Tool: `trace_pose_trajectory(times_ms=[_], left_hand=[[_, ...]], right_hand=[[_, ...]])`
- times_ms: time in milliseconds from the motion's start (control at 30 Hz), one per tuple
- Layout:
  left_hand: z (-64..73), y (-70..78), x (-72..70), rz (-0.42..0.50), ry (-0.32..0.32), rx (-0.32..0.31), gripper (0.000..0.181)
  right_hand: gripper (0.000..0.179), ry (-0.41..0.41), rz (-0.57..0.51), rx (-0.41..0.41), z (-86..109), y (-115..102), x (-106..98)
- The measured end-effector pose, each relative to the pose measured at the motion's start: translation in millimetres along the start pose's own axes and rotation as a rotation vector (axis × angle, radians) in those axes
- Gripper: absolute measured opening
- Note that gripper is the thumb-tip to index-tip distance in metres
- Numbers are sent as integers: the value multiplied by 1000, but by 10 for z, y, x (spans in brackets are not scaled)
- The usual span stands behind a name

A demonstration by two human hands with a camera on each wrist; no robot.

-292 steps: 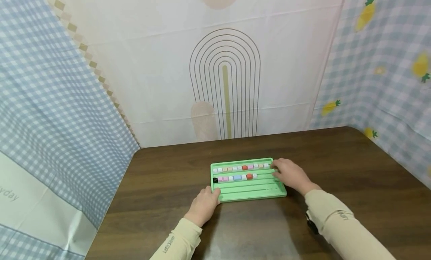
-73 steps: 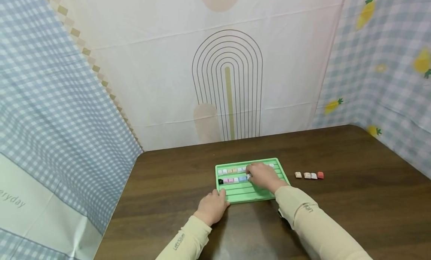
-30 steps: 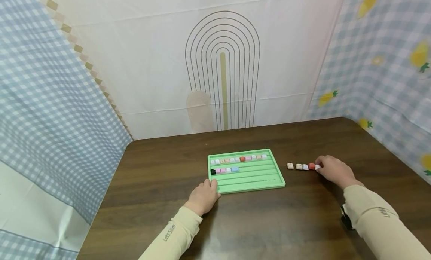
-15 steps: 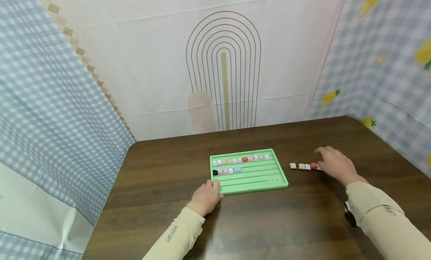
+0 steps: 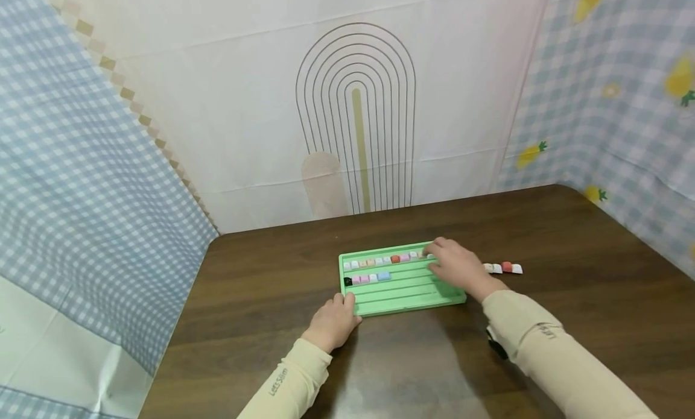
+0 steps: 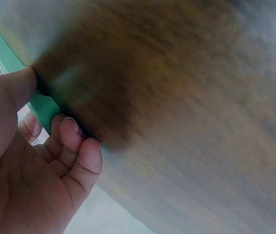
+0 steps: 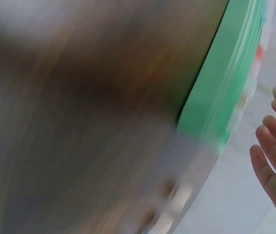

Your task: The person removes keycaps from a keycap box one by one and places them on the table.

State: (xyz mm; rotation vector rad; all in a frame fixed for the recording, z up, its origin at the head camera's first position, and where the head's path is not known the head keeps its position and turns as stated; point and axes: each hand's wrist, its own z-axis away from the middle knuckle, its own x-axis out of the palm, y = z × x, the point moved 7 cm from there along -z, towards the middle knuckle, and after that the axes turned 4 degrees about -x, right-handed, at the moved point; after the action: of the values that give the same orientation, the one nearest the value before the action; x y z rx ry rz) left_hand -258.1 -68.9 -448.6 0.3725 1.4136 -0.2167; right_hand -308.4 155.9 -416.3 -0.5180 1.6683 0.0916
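A green ridged tray (image 5: 404, 299) holds small keyboard keycaps in two rows. The upper row, with a red keycap (image 5: 395, 259) in it, is partly covered at its right end. The second row runs from a black keycap (image 5: 348, 281) to a wide blue keycap (image 5: 383, 276). My left hand (image 5: 331, 321) grips the tray's near left corner, thumb and fingers around the edge in the left wrist view. Over the tray's right side hovers my right hand (image 5: 458, 265); in the right wrist view its fingers (image 7: 274, 141) are spread apart, holding nothing.
Right of the tray several loose keycaps lie in a line on the brown table (image 5: 260, 322), among them a red one (image 5: 507, 266) and a white one (image 5: 517, 269). My right wrist hides part of that line. A patterned cloth (image 5: 260, 135) hangs behind the table.
Red and white keycaps have left the second row since the earliest frame; loose keycaps now lie at right. My right hand let go of a white one there and moved left over the tray.
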Motion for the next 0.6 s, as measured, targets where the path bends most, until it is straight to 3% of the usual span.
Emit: trace_pose_trajectory(times_ms=[267, 600], left_hand=[[52, -15, -42, -5, 72, 25, 31], [27, 52, -45, -57, 116, 42, 33]], right_hand=[[29, -134, -18, -84, -268, -572, 274], [19, -118, 70, -105, -360, -751, 442]])
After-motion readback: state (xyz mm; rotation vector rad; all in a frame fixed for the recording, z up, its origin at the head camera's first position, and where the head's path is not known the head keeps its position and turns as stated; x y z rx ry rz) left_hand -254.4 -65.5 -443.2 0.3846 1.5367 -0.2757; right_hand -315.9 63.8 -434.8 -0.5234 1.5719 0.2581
